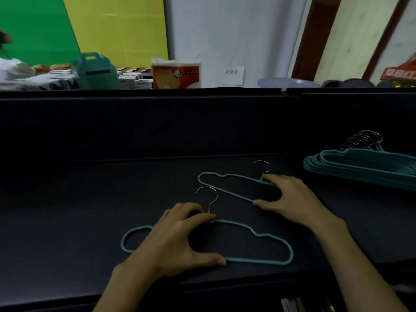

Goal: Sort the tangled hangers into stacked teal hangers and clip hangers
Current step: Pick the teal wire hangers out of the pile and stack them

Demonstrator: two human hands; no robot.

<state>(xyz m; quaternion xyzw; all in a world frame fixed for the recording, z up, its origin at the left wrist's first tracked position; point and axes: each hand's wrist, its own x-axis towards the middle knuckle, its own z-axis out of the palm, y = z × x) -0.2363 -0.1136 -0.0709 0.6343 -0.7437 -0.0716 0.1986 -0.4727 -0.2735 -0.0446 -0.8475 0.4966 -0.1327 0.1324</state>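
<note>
Left hand point(171, 239) fingers point(191, 210) grip near teal hanger point(258, 261), right hand point(290, 199) far teal hanger point(225, 191); chrome hooks point(213, 204)

Dark work surface point(90, 221) runs wide across the foreground, and a dark partition point(135, 122) rises behind it, its top edge cutting the view; above that edge a green panel point(33, 25) at far left meets a yellow panel point(117, 25); a white wall point(236, 30) takes the middle, a small paper label point(231, 74) low on it; a brown door frame point(308, 34) slants up at right beside a pale marbled panel point(351, 37); a teal carton point(94, 73) and a red-and-white package point(175, 74) stand beyond the partition; the light is dim down here, brighter behind.
</note>
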